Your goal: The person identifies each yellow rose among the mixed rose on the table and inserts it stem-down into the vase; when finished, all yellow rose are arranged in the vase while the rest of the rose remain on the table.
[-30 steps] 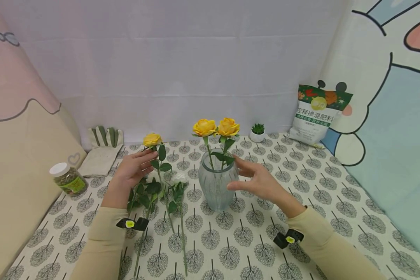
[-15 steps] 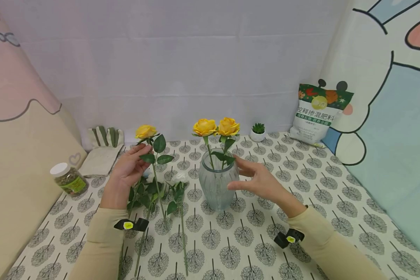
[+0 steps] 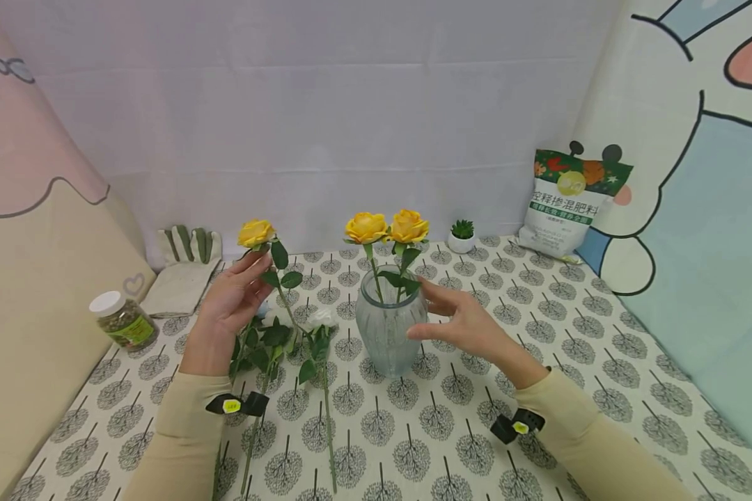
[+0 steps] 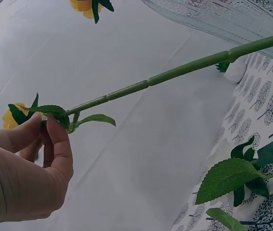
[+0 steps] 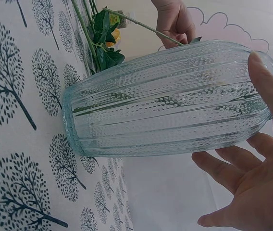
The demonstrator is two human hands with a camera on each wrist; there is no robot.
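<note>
My left hand (image 3: 230, 299) pinches the stem of a yellow rose (image 3: 256, 234) just below its bloom. In the left wrist view, thumb and fingers meet on the green stem (image 4: 175, 73) beside its leaves. The stem slants down over white flowers (image 3: 321, 319) lying on the cloth. A ribbed clear glass vase (image 3: 391, 337) stands upright with two yellow roses (image 3: 388, 227) in it. My right hand (image 3: 466, 325) holds the vase from the right side, thumb in front and fingers towards the back, as the right wrist view of the vase (image 5: 165, 101) also shows.
At the left are a jar with a white lid (image 3: 122, 320) and a pair of work gloves (image 3: 184, 275). Behind the vase sit a small potted succulent (image 3: 461, 237) and, farther right, a fertilizer bag (image 3: 567, 205). A tree-print cloth (image 3: 507, 431) covers the table.
My left hand has moved slightly left with the yellow rose, lifting its bloom a little, and the stem's slant has changed. The right hand and the vase have stayed in place.
</note>
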